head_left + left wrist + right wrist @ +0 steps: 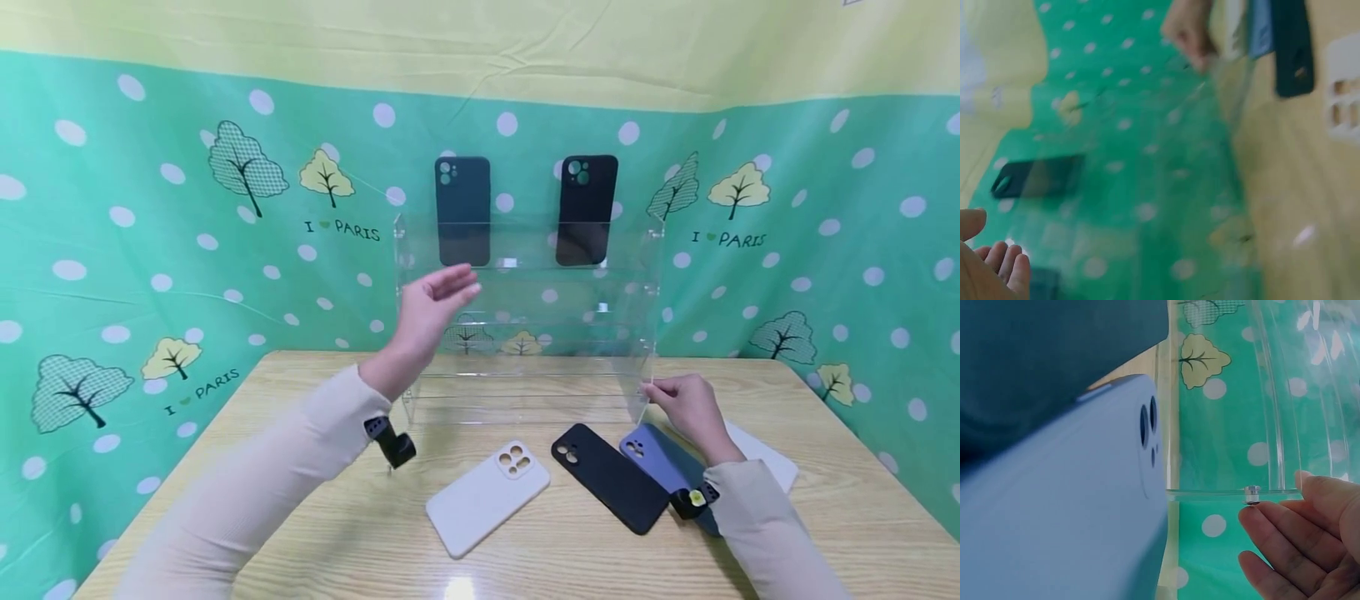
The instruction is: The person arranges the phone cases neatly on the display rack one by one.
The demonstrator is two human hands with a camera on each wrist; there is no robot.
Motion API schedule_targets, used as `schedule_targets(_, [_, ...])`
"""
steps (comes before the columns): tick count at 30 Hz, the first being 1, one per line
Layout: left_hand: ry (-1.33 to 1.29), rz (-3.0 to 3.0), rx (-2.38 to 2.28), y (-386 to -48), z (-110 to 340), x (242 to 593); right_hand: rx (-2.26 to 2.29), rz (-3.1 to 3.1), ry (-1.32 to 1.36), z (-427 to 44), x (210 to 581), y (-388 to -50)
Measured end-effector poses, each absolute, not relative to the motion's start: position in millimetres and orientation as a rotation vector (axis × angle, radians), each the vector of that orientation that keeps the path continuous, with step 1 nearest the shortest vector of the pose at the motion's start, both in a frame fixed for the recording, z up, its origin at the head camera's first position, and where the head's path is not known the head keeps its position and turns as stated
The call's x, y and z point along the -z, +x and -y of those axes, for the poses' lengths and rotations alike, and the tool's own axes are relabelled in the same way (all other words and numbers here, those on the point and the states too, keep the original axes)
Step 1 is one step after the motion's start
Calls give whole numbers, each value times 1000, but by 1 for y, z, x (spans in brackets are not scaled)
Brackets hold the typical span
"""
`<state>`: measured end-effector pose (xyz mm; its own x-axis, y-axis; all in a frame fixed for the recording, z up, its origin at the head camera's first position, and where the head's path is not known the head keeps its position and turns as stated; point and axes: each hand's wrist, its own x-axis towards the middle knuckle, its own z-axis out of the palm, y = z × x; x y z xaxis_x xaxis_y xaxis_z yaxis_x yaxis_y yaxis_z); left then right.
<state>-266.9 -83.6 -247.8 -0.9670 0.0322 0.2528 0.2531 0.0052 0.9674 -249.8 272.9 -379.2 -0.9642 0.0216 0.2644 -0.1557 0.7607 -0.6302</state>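
A clear acrylic tiered rack (647, 321) stands on the table. On its top tier, a dark blue phone case (463, 196) leans at the left and a black phone case (589, 193) at the right. My left hand (427, 321) is raised in front of the rack's left part, just below the dark blue case, with fingers extended and nothing held. Low on the rack's right side, my right hand (688, 408) pinches the side panel; in the right wrist view its thumb and fingers (1285, 531) lie on either side, beside a metal screw (1252, 494).
On the wooden table (315, 500), a white phone case (480, 508) lies in front of the rack. To its right are a black case (609, 479), a lavender-blue case (660, 458) and another white case (772, 458), partly behind the right arm. A green patterned cloth (300, 275) hangs behind.
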Motion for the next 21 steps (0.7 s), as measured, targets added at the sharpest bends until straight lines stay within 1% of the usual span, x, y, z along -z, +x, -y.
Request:
schedule_targets(11, [-337, 2249, 2225, -228, 71, 334, -983, 2685, 105, -272, 382, -251])
schedule_targets(17, [-380, 2380, 2238, -214, 68, 370, -983, 2691, 88, -272, 383, -251])
schedule_targets(21, [-459, 2508, 2204, -209, 68, 388, -1002, 2689, 79, -271, 382, -250])
